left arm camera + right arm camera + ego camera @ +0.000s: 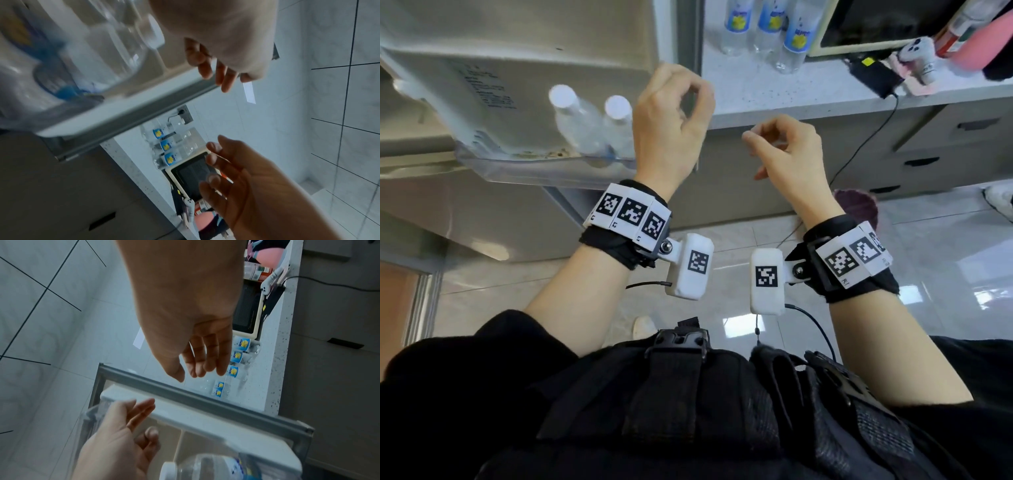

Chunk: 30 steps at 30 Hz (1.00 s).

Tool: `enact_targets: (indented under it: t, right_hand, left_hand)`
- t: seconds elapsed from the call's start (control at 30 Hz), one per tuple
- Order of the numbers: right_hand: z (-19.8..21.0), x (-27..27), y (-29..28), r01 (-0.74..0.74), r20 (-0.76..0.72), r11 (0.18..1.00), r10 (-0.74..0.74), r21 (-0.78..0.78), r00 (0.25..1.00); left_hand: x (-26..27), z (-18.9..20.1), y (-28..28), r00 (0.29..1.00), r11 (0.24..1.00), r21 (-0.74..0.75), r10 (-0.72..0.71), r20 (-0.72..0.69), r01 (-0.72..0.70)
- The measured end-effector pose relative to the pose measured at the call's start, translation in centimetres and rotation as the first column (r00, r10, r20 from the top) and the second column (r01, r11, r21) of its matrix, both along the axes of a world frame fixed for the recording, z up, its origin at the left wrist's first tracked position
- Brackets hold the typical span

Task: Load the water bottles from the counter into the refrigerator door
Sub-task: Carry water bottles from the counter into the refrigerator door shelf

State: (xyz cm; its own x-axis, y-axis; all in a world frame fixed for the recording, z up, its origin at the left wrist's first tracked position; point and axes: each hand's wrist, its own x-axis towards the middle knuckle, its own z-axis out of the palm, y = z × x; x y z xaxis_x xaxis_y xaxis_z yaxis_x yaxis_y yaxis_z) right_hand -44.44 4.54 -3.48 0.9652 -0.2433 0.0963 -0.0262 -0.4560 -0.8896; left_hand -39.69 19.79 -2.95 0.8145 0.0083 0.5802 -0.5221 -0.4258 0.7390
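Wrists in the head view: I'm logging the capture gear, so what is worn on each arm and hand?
Both hands, left and right, are bare, and so are the forearms. Each wrist carries a black strap with a white band of square black-and-white markers. A white box with one more marker hangs on a bracket inside each wrist, and a thin black cable leaves it. Black short sleeves.

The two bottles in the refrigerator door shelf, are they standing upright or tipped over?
Upright. In the head view both bottles stand in the door shelf with white caps on top, side by side.
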Motion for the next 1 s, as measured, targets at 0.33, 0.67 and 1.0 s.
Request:
enact_targets:
  t: [0.33,0.67,1.0]
  right_hand:
    - [-0.7,1.9,-9.2,0.007,-0.001,1.000,-0.007,0.014,1.000]
    - [-0.3,13.6,-17.3,0.052,-0.011,0.998,-0.053,-0.047,0.999]
    - [-0.5,25.9,-23.3,0.030,0.000,0.999,-0.030,-0.022,1.000]
  left_hand:
    - [2.5,-0.5,-10.7,0.986,0.989,0.106,-0.083,-0.144,0.099]
    - [15.1,-0.8,-19.1,0.969,0.981,0.137,-0.106,-0.222,0.139]
    - [26.8,-1.1,-23.8,0.942,0.981,0.192,0.035,-0.335,0.032]
